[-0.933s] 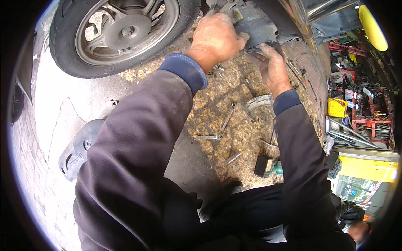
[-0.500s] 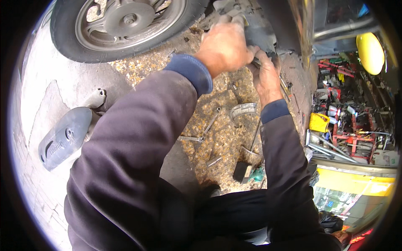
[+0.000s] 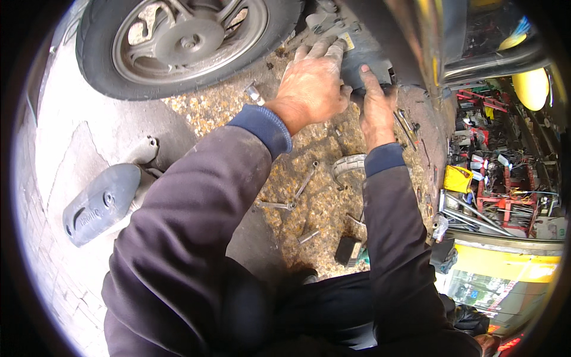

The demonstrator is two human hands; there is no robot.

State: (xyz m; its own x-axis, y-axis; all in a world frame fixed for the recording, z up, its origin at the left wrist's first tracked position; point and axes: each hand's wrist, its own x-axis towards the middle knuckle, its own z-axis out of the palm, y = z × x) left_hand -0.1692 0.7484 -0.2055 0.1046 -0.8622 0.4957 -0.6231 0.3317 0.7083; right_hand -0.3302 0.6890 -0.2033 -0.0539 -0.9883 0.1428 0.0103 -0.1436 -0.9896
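My left hand (image 3: 312, 83) rests palm-down with outstretched fingers along the left side of a dark grey vehicle cover (image 3: 358, 61). My right hand (image 3: 377, 110) holds the cover's lower edge, its thumb pressed up on the front; the other fingers are mostly hidden. Left of the hands stands a spoked-alloy wheel (image 3: 188, 41) with a black tyre. A shiny metal socket-like piece (image 3: 254, 94) lies beside my left wrist. Below the hands, on the gritty ground, are a wrench (image 3: 306, 178) and a curved, ribbed pale part (image 3: 348, 166), partly covered by my right sleeve.
A grey exhaust muffler (image 3: 107, 202) lies on the concrete at left. Near my legs sits a small black block (image 3: 348, 251). Long thin tools (image 3: 407, 130) lie right of my right hand. Farther right are a yellow container (image 3: 458, 178) and cluttered red metal racks (image 3: 505, 205).
My left hand has spread out flatter and moved slightly down and left. My right thumb now stretches up over the cover. The metal socket-like piece has come into sight by my left wrist.
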